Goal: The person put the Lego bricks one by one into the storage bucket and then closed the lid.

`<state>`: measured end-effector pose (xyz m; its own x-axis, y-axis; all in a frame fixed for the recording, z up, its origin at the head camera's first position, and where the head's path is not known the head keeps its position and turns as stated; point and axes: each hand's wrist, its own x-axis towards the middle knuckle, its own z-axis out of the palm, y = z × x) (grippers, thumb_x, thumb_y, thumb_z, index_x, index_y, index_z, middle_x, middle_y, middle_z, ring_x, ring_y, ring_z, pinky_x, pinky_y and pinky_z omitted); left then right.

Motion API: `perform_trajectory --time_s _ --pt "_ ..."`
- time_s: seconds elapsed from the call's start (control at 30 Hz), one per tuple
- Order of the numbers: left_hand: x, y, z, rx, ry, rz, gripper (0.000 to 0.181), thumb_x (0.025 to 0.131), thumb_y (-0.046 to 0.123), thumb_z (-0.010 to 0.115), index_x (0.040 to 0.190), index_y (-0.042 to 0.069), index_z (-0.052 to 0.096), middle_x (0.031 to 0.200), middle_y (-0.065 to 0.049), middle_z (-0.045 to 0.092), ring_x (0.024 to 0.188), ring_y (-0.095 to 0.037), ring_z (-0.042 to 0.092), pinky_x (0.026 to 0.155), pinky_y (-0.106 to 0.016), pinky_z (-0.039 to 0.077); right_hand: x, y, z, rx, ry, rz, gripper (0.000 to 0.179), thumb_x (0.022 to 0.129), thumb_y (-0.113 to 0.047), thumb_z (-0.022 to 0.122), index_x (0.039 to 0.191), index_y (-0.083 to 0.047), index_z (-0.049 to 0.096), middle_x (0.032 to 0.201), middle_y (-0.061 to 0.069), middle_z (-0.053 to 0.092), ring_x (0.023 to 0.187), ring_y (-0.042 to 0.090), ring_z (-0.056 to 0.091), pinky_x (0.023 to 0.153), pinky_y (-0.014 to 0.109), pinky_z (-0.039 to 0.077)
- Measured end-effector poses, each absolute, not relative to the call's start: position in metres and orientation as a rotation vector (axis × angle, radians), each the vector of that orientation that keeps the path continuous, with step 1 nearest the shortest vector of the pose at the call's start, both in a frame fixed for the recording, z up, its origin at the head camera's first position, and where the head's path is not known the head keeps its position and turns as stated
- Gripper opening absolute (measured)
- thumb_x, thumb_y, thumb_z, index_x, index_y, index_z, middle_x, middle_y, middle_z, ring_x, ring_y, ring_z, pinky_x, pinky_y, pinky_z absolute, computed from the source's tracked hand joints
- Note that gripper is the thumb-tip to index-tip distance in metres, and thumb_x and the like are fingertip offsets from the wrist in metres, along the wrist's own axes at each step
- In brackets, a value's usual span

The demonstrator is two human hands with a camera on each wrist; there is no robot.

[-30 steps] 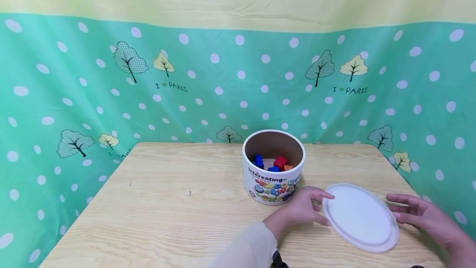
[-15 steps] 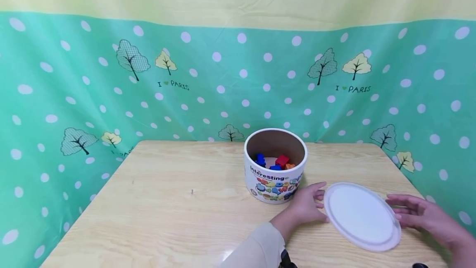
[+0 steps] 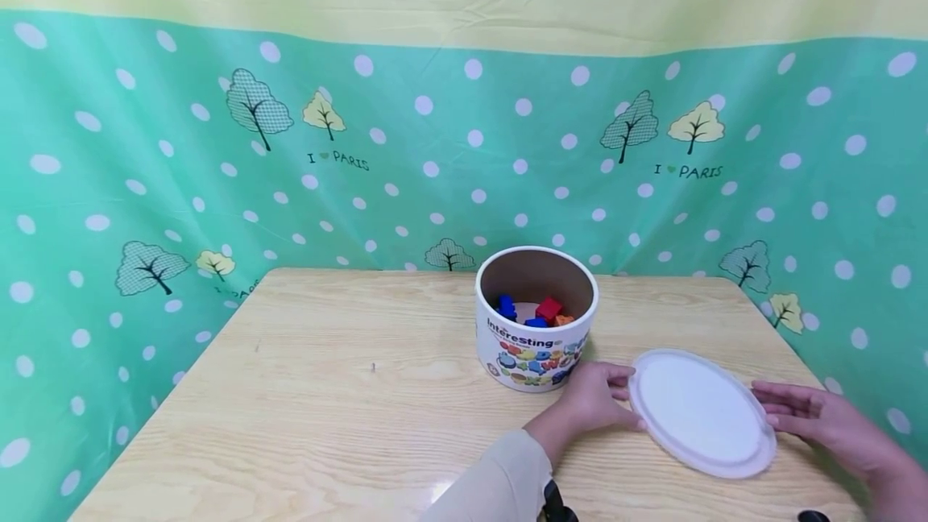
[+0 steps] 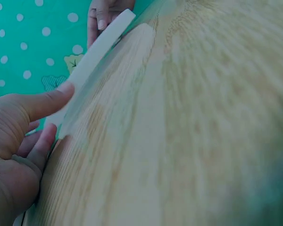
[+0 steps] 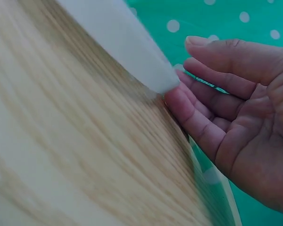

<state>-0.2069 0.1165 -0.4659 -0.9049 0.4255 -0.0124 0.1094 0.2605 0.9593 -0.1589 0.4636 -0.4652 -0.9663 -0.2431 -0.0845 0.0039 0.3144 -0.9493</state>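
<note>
A round white lid (image 3: 703,409) is between my two hands at the right of the table. My left hand (image 3: 590,401) grips its left edge. In the left wrist view, the thumb (image 4: 61,96) touches the lid's rim and the fingers curl below it. My right hand (image 3: 822,421) is at the opposite edge. In the right wrist view, its lower fingers (image 5: 181,106) touch the rim, while the thumb (image 5: 203,42) stands apart. A white printed bucket (image 3: 532,353) stands upright behind my left hand, holding red, blue and orange pieces.
The wooden table (image 3: 326,393) extends left of the bucket. A green and yellow patterned curtain (image 3: 391,143) hangs behind and at the sides. A small dark object (image 3: 812,515) shows at the bottom right edge.
My left hand's index finger has drawn back from over the lid to its edge. The lid has shifted very slightly away from me. My right hand stays beside its right edge.
</note>
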Motion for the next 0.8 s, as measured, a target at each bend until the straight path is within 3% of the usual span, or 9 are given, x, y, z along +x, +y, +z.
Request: perform_trajectory --time_s 0.1,0.2,0.47,0.8 --pt "-0.206 0.117 -0.467 0.471 2.206 1.779 0.064 0.064 0.000 0.090 0.122 0.015 0.069 0.104 0.012 0.070 0.079 0.002 0.065 0.069 -0.014 0.053 -0.159 0.462 -0.465 -0.129 2.452 -1.643 0.036 0.094 -0.003 0.062 0.130 -0.008 0.061 0.110 -0.031 0.060 0.096 -0.002 0.062 0.078 0.013 0.049" --pt "-0.206 0.118 -0.466 0.487 2.126 1.883 0.066 0.065 -0.006 0.087 0.125 0.013 0.067 0.108 0.011 0.068 0.079 0.000 0.066 0.068 -0.015 0.054 -0.160 0.461 -0.465 -0.103 2.538 -1.602 0.038 0.093 -0.004 0.063 0.129 0.007 0.057 0.109 -0.033 0.059 0.096 -0.008 0.059 0.076 0.009 0.046" --pt "-0.205 0.119 -0.455 0.530 2.011 1.984 0.070 0.067 -0.010 0.084 0.129 0.016 0.064 0.112 0.015 0.064 0.082 -0.002 0.067 0.069 -0.018 0.055 -0.161 0.464 -0.461 -0.192 2.548 -1.784 0.038 0.094 0.003 0.058 0.127 -0.013 0.066 0.111 -0.026 0.064 0.097 -0.007 0.059 0.076 0.009 0.047" --pt "-0.202 0.116 -0.430 0.578 1.965 2.003 0.068 0.071 -0.005 0.083 0.131 0.021 0.064 0.115 0.017 0.063 0.084 -0.002 0.067 0.070 -0.019 0.056 -0.157 0.466 -0.447 -0.449 2.401 -2.169 0.043 0.092 0.017 0.051 0.123 -0.009 0.068 0.114 -0.014 0.068 0.101 -0.005 0.061 0.078 0.011 0.050"
